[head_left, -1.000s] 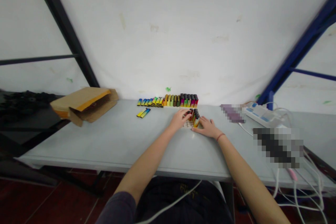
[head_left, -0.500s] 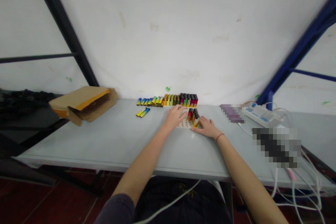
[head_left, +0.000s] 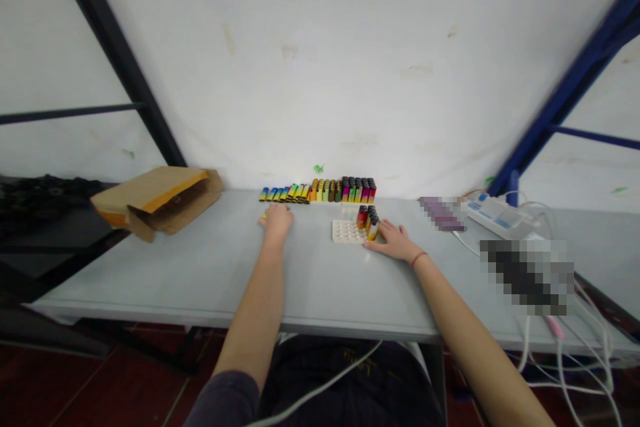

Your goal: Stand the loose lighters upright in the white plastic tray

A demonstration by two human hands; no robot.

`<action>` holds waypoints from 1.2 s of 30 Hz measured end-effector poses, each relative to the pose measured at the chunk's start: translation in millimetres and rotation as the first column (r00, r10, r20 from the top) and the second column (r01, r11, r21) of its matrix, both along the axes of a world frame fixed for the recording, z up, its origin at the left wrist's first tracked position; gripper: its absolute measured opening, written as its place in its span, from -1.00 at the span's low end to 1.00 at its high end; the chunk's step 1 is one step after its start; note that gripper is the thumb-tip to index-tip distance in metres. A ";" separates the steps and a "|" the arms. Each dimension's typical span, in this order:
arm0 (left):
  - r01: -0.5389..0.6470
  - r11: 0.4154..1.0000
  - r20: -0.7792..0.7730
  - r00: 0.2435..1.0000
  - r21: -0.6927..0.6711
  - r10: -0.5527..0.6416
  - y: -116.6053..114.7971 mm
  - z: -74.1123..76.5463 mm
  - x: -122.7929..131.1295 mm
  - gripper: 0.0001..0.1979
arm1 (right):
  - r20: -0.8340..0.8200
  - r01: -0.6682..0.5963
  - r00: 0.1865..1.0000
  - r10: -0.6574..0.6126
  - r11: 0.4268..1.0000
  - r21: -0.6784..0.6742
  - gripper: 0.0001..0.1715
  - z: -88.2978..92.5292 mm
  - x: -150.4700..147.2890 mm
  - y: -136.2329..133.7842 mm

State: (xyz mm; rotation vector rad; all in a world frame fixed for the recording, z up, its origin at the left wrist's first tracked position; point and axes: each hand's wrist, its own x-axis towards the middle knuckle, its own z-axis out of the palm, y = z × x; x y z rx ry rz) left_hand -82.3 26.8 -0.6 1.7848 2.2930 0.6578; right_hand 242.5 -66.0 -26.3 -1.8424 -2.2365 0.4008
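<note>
**Left hand (head_left: 276, 223) is curling over a yellow lighter (head_left: 263, 216); right hand (head_left: 394, 242) is lying open beside the tray (head_left: 347, 232).**
Left fingers are hiding most of the lighter, so its grip and axis cannot be confirmed. Right fingertips are reaching the standing lighters (head_left: 368, 218) at the tray's 2 o'clock, without clenching. Those lighters are occupying that corner, long axes upright, while the remaining visible sockets are showing empty. Left of the tray at 10 o'clock, a lying row (head_left: 284, 194) is extending, long axes slanting toward 12 o'clock. An upright row (head_left: 357, 190) is standing at 12 o'clock.
</note>
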 end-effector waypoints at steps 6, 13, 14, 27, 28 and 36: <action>-0.024 1.000 -0.066 0.998 0.013 0.024 1.2 -2.8 1.5 -0.67 | 0.003 -0.007 1.000 0.007 1.000 0.001 -0.38 0.1 0.0 0.3; 0.167 0.983 -0.165 0.970 -0.074 -0.177 7.2 -8.5 13.2 -0.65 | 0.017 -0.004 1.000 0.004 1.000 0.007 -0.40 2.5 -1.5 -1.3; 0.203 0.975 -0.175 0.961 -0.087 -0.216 6.6 -9.5 18.5 -0.64 | 0.017 -0.005 1.000 0.005 1.000 0.008 -0.40 2.6 -1.5 -1.5; 0.333 0.939 -0.242 0.908 -0.085 -0.344 -5.5 -13.7 53.3 -0.69 | 0.021 -0.006 1.000 0.006 1.000 0.000 -0.36 4.5 -2.3 -2.0; 0.330 0.941 -0.224 0.914 -0.076 -0.338 -6.0 -12.8 52.5 -0.69 | 0.023 -0.003 1.000 0.003 1.000 -0.001 -0.37 4.8 -2.3 -2.0; 0.080 0.971 0.644 0.736 0.226 -0.210 -0.9 1.8 61.9 -0.72 | 0.032 -0.006 0.999 0.005 1.000 0.012 -0.40 5.0 -2.1 -2.0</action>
